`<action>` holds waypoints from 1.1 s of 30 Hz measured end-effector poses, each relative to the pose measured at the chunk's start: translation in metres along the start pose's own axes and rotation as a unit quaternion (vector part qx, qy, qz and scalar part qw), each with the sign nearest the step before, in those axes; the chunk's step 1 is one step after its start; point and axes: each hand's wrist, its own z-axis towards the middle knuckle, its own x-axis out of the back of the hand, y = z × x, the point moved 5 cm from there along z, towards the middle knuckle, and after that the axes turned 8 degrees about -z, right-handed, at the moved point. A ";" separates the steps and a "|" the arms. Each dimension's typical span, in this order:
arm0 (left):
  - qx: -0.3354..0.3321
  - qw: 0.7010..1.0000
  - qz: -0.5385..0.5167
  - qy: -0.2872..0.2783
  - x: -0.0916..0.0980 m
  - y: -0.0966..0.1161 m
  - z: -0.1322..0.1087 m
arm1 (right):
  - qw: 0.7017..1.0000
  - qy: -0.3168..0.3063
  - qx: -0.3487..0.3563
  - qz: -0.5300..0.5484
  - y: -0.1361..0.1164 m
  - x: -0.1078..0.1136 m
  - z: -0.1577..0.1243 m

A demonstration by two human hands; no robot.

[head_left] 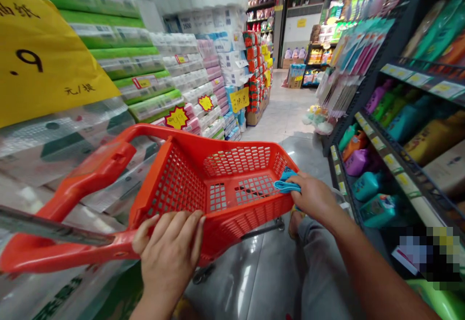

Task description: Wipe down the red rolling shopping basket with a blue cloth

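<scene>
A red plastic shopping cart (236,218) stands across the aisle before me, its basket showing a perforated floor and walls. My left hand (169,247) is closed over the near rim of the basket, close to the handle end. At the basket's right end, my right hand (314,194) grips a folded blue cloth (286,183) against the rim. Part of the cloth hangs over the inside of the basket. The cart's handle (90,165) reaches out to the left, with a grey metal bar (54,228) crossing near it.
Stacked tissue packs (116,34) line the left side, with a yellow price sign (47,63) in front. On the right, shelves hold several bottles (378,208) and hanging packets (366,53). The tiled floor (278,102) runs on between them toward more shelves.
</scene>
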 end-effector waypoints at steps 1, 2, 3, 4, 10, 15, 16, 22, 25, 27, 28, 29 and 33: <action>0.000 1.000 -0.009 0.005 0.001 -0.006 0.000 | 1.000 -0.007 0.004 -0.005 0.004 0.000 -0.002; 0.003 1.000 -0.016 0.009 0.003 -0.012 0.000 | 1.000 -0.011 0.001 -0.013 0.008 0.001 -0.005; 0.013 1.000 -0.019 0.009 0.003 -0.018 0.000 | 1.000 -0.010 -0.006 -0.021 0.012 0.001 -0.008; 0.030 0.999 -0.017 0.008 0.004 -0.024 0.000 | 0.999 -0.005 -0.017 -0.027 0.015 0.001 -0.013; 0.061 0.990 -0.113 -0.051 -0.021 0.015 0.004 | 0.999 0.034 0.024 -0.004 -0.018 0.000 -0.061; 0.058 0.961 -0.253 -0.097 -0.047 0.086 0.001 | 0.994 -0.024 0.074 0.079 -0.025 0.000 -0.074; 0.054 0.958 -0.263 -0.096 -0.048 0.093 0.003 | 0.995 -0.027 0.062 0.076 -0.017 0.000 -0.069; -0.016 0.954 -0.260 -0.149 -0.058 0.103 0.026 | 0.997 0.011 -0.039 0.060 0.029 -0.005 -0.026; -0.022 0.954 -0.254 -0.157 -0.060 0.107 0.028 | 0.998 -0.037 -0.035 0.044 0.025 -0.002 -0.026; -0.026 0.953 -0.258 -0.156 -0.059 0.111 0.024 | 0.994 -0.107 0.003 0.008 0.016 0.000 -0.028; -0.028 0.952 -0.261 -0.155 -0.059 0.114 0.021 | 0.990 -0.136 0.019 -0.016 0.013 0.001 -0.026; -0.031 0.952 -0.263 -0.150 -0.058 0.117 0.018 | 0.987 -0.152 0.025 -0.041 0.012 0.003 -0.022; -0.051 0.952 -0.264 -0.144 -0.053 0.120 0.011 | 0.980 -0.138 0.010 -0.144 0.014 0.006 0.012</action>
